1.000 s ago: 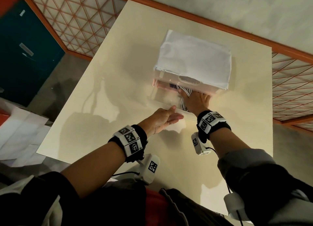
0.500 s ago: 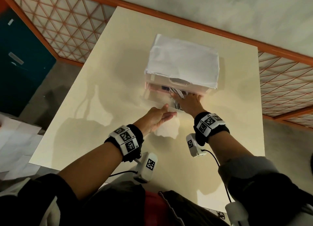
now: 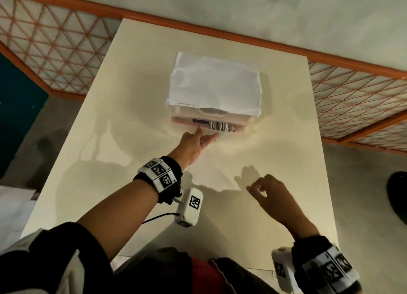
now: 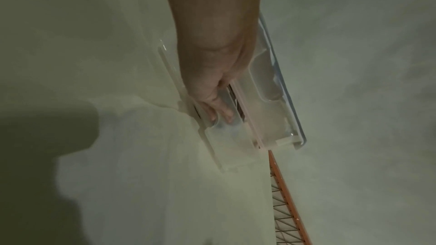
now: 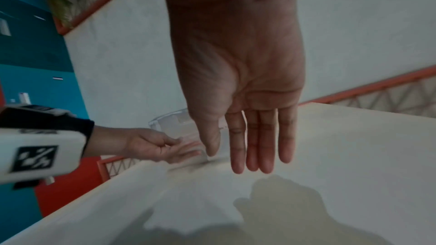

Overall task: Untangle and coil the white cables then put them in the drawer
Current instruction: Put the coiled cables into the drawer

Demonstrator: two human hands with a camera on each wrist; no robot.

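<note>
Head view. Item: clear plastic two-drawer box [image 3: 211, 115] with a white cloth [image 3: 214, 84] draped over its top, standing on a cream table [image 3: 275, 161]. Lower clear drawer [image 3: 237, 128] now only a little way out; half a second ago it was drawn further and the right hand was inside it. Contents: coiled white cables [image 3: 218, 125], lying in the drawer beside a dark item too small to identify. Left hand [image 3: 193, 145]: fingers straight, tips against the drawer front, gripping nothing. Right hand [image 3: 275, 197]: now withdrawn, well apart from the box, hovering above the table, fingers loosely bent, empty. Judgement: cables are stowed; closing the drawer appears to be the step in hand.

Left wrist view. Left hand [image 4: 212, 85] flat on the drawer's recessed front panel [image 4: 226, 131]; upper drawer [image 4: 271, 100] closed above it. Cables not discernible here.

Right wrist view. Right hand [image 5: 243, 85] relaxed, fingers [image 5: 259, 144] extended, holding nothing, above the table [image 5: 342, 156].
</note>
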